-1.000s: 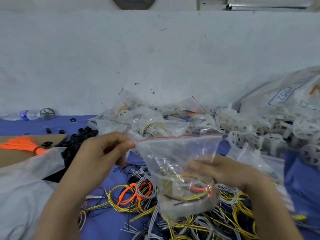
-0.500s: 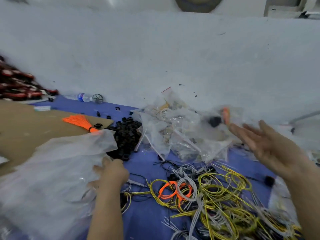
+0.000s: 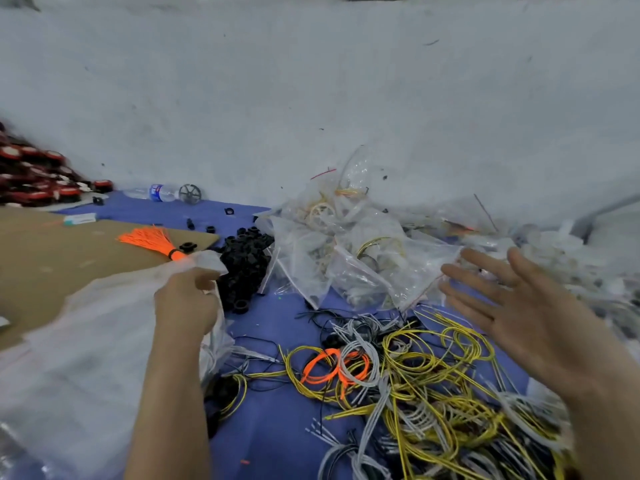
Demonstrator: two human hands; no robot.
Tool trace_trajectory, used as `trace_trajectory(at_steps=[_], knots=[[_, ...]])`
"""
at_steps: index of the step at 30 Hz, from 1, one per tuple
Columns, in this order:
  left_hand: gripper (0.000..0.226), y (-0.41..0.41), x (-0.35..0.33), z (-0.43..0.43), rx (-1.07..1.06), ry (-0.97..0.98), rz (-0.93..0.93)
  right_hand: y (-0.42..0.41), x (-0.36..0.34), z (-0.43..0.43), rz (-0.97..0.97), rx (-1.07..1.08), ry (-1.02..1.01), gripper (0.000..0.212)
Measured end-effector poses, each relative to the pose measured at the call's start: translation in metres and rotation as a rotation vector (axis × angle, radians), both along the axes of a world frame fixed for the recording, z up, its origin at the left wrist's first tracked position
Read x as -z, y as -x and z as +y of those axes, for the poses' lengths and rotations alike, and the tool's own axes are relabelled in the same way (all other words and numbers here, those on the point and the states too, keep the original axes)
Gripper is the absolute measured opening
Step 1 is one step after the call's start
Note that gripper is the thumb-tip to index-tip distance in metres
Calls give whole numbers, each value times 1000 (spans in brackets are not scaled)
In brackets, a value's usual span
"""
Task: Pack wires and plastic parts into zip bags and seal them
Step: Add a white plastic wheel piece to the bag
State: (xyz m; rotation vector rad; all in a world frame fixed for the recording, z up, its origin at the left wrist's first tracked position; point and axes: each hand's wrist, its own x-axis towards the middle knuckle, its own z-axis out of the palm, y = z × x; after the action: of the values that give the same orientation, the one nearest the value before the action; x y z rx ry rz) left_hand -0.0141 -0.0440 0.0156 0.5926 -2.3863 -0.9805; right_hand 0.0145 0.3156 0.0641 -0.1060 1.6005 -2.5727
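At the far left a heap of red-and-black parts (image 3: 31, 174) sits against the wall. A sheet of cardboard (image 3: 52, 265) lies in front of it, with an orange bundle (image 3: 152, 239) on its far corner. Behind that, a water bottle (image 3: 156, 192) lies on its side.

A large cloudy bag (image 3: 86, 341) spreads across the lower left. The left hand (image 3: 188, 299) has its grip closed on the bag's upper edge, fingers curled into the plastic. Just beside that hand, a heap of black plastic parts (image 3: 246, 261) lies loose on the blue surface (image 3: 263, 427).

Toward the middle is a pile of zip bags (image 3: 346, 265) that already hold wires and pale parts. Whether each one is sealed cannot be told. In front of the pile a tangle of loose wires (image 3: 433, 375), yellow, grey, black and some orange, covers the surface. The right hand (image 3: 519, 306) hangs above the wires near the pile, its grip open, fingers spread, holding nothing. Blurred white plastic parts (image 3: 571, 268) lie at the far right.

The job looks partly done. A good many bags are filled, yet a large share of the wires and the black parts remain unpacked. No bag is being filled at this moment, so the next round probably begins with fetching an empty zip bag.
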Motion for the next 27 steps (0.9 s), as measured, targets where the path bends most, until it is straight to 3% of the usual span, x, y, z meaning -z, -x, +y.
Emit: trace_trajectory(at_steps=[7,12,16,20,22,24,27], knots=[[34,1,1,9,5,-83,95,4,8,-3,-16,-74,-88,44],[28,-5,-20,44,277,-390,249,-3,9,-20,60,-134,-298,47],[28,-15,-40,98,504,-548,363,-13,19,-63,39,-313,-530,71],[22,-26,-44,142,687,-719,370,-12,25,-80,179,-207,-647,30],[22,-26,-45,148,758,-810,342,-10,23,-72,208,-112,-594,28],[23,-21,-42,142,719,-761,352,-8,19,-59,189,-60,-473,33],[18,-4,-30,114,485,-425,360,-3,15,-33,140,-29,-334,32]])
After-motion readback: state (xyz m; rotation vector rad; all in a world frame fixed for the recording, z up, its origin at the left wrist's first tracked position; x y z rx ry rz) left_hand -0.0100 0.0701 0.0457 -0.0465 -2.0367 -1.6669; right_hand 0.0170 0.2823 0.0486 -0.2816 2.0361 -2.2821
